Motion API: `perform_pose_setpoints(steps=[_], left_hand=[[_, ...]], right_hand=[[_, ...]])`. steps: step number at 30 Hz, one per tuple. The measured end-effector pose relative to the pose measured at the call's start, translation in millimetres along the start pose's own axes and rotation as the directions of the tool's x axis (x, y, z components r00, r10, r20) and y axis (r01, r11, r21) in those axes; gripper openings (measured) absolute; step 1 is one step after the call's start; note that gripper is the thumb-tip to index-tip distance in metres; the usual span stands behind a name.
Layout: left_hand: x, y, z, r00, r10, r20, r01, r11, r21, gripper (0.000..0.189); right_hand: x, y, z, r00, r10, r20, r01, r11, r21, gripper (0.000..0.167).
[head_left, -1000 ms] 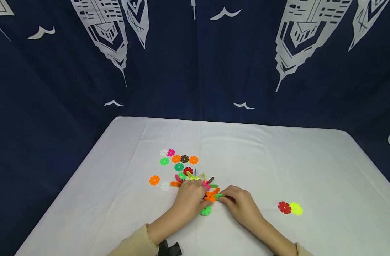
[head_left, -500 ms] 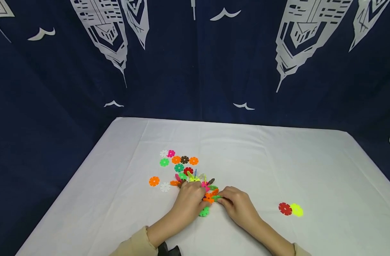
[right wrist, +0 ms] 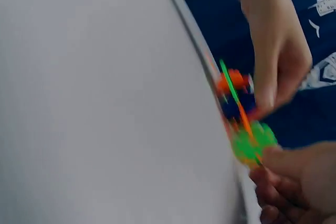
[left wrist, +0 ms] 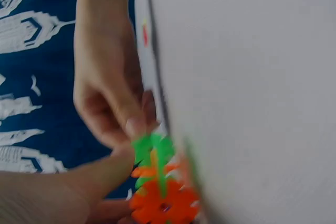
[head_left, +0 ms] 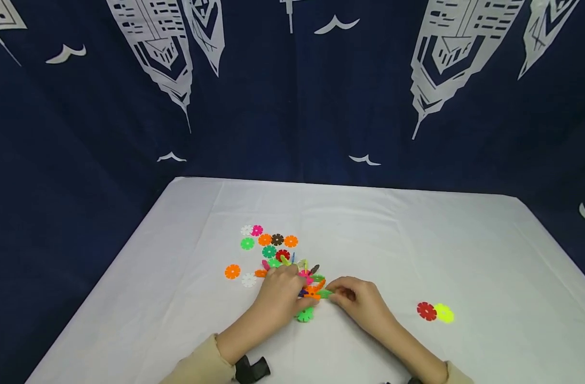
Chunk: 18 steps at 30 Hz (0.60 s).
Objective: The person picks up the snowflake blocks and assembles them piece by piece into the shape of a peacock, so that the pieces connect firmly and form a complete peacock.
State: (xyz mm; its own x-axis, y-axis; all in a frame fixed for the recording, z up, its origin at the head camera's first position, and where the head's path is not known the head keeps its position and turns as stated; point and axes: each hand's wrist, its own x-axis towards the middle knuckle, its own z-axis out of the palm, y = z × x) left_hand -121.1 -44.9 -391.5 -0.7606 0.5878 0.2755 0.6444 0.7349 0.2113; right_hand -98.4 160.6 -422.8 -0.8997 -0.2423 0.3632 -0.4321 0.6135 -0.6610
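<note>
My left hand (head_left: 279, 296) grips a cluster of interlocking notched plastic discs, partly hidden under its fingers. Pink, orange, yellow and green discs stick out around it. On its right side is an orange disc (left wrist: 164, 203), and a green disc (right wrist: 254, 142) joins it edge to edge at an angle. My right hand (head_left: 360, 301) pinches that green disc between thumb and fingers. Another green disc (head_left: 304, 314) shows below the left thumb. The wrist views are blurred, so how deep the notches sit cannot be told.
Loose discs lie flat behind and left of the cluster, among them an orange one (head_left: 232, 271), a white one (head_left: 248, 280) and a brown one (head_left: 277, 239). A red disc (head_left: 426, 311) and a yellow disc (head_left: 444, 313) lie far right on the white tablecloth (head_left: 360, 224).
The cluster has shifted slightly left with both hands. The right hand still pinches the green disc, and the left keeps its grip. The loose discs stay in place.
</note>
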Motion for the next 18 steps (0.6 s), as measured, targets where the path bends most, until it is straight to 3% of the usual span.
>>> perform_pose_setpoints(steps=[3,5,8,10,13,18], left_hand=[[-3.2,-11.1,-15.0,0.997,0.031,0.066,-0.025,0.995,-0.094,0.027],[-6.3,-19.0,-23.7,0.992,0.079,0.095,-0.065,0.988,-0.142,0.025],[-9.8,-27.8,-30.4,0.979,0.165,0.123,-0.144,0.976,-0.166,0.024],[-11.0,-30.8,-30.2,0.968,0.208,0.143,-0.183,0.968,-0.172,0.023],[-11.4,-33.0,-24.7,0.956,0.252,0.151,-0.229,0.961,-0.154,0.019],[-7.5,-34.1,-11.5,0.956,0.275,0.098,-0.259,0.954,-0.149,0.011]], right_hand=[[-4.8,6,-33,0.999,-0.015,0.034,0.018,0.997,-0.073,0.022],[-12.9,14,-64,0.999,0.015,0.051,-0.007,0.990,-0.143,0.024],[-31.4,33,-108,0.987,0.135,0.088,-0.108,0.959,-0.262,0.026],[-44.2,46,-130,0.961,0.240,0.140,-0.183,0.926,-0.330,0.029],[-59.4,63,-144,0.930,0.310,0.199,-0.221,0.901,-0.374,0.039],[-71.3,77,-145,0.932,0.298,0.205,-0.220,0.917,-0.331,0.038]])
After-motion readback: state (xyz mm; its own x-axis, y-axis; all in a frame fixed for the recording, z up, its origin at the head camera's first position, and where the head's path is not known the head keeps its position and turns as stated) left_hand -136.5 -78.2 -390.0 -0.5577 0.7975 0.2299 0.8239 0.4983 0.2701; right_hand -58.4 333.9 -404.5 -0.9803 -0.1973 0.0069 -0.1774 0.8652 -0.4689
